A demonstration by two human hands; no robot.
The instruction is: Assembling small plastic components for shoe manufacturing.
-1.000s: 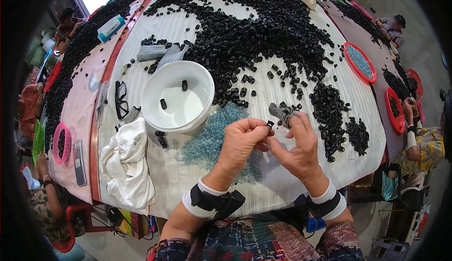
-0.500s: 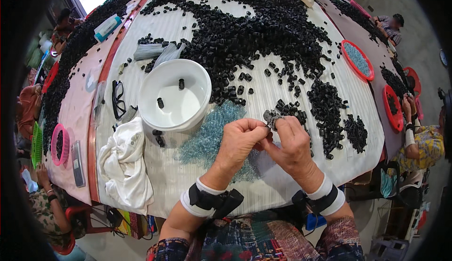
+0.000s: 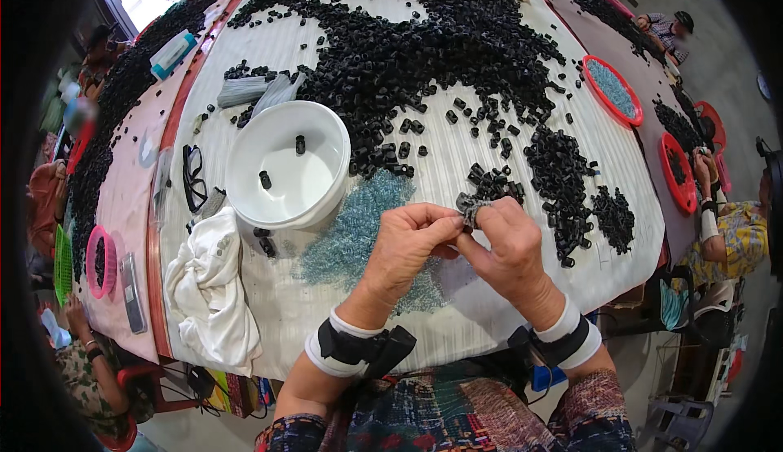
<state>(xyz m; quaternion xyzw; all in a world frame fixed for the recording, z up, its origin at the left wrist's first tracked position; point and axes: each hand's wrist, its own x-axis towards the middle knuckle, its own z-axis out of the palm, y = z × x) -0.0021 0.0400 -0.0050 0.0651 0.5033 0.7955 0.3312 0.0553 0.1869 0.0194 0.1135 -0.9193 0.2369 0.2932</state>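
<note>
My left hand (image 3: pixel 412 244) and my right hand (image 3: pixel 510 248) meet above the near part of the table, fingertips pinched together. Whatever small piece sits in the pinch is too hidden to name. A bit of crinkled grey material (image 3: pixel 469 204) shows at my right fingers. Beneath my left hand spreads a heap of tiny bluish, spring-like pieces (image 3: pixel 347 244). Just beyond my right hand lies a small group of black cylindrical parts (image 3: pixel 493 181). To the left stands a white bowl (image 3: pixel 281 191) with two black parts inside it.
A large pile of black parts (image 3: pixel 391 44) covers the far table. Black eyeglasses (image 3: pixel 193 179), a crumpled white cloth (image 3: pixel 210 289) and grey bundles (image 3: pixel 243 90) lie left. At right, a red basket (image 3: pixel 633 116) holds bluish pieces. Co-workers sit along both sides.
The whole view has shifted slightly, so the table's things appear a little further left. My hands stay pinched together, with only a small movement of the fingers.
</note>
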